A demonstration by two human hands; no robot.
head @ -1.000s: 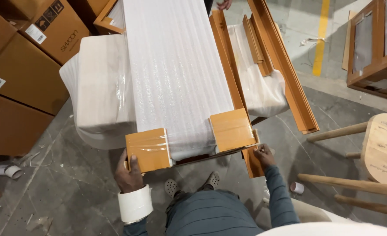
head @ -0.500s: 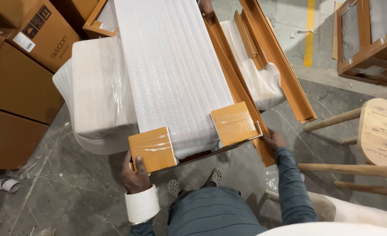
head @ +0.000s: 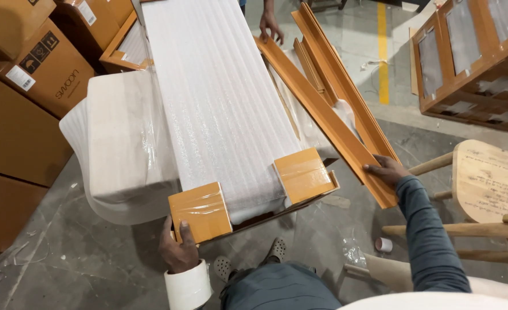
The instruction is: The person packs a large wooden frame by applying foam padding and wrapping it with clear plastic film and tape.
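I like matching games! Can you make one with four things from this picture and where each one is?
Things:
1. left hand
2. right hand
3. roll of tape
4. another person's hand

Places:
A. worn around the left wrist
B. at the far end of the foam-wrapped panel
C. gripping the near cardboard corner
D. resting on the long orange board

Pairs: 1-C, 2-D, 3-A, 4-B

We stand in a warehouse packing area. Around the foam-wrapped panel [head: 219, 97] we see stacked cardboard cartons [head: 30, 86], a bare concrete floor [head: 82, 264] with a yellow line [head: 383, 51], and wrapped wooden furniture [head: 472, 63].
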